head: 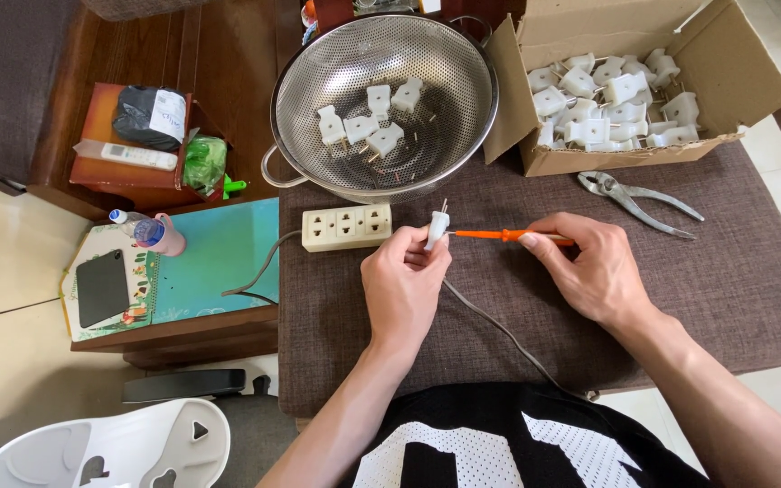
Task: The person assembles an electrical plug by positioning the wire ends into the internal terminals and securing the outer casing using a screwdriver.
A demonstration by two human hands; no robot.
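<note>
the brown cloth-covered table (752, 298) takes up most of the view, and on it, at the far side, sits a big steel colander (318, 81) with five white plugs in its bowl. right of it an open cardboard box (743, 63) is heaped with more of the same plugs. a pair of pliers (636, 201) lies just in front of the box, and a cream power strip (346, 227) lies near the colander, its grey cord (499, 325) trailing back toward the person.

the white plug (437, 228) is up off the cloth, just right of the strip. it looks light and hard, a small moulded plastic body with two thin metal prongs pointing up; i'd guess the shell is smooth and a little slippery, so the flat sides of the body are the place to pinch it, not the prongs.

the left hand (402, 280) does just that: fingers curled, thumb and fingertips closed on the plug's body, forearm coming up from below, wrist fairly straight. the right hand (594, 271) is clamped round the handle of an orange screwdriver (499, 235), held level and pointing left, its tip meeting the plug's side. the two hands are apart, joined only through the tool and plug.
</note>
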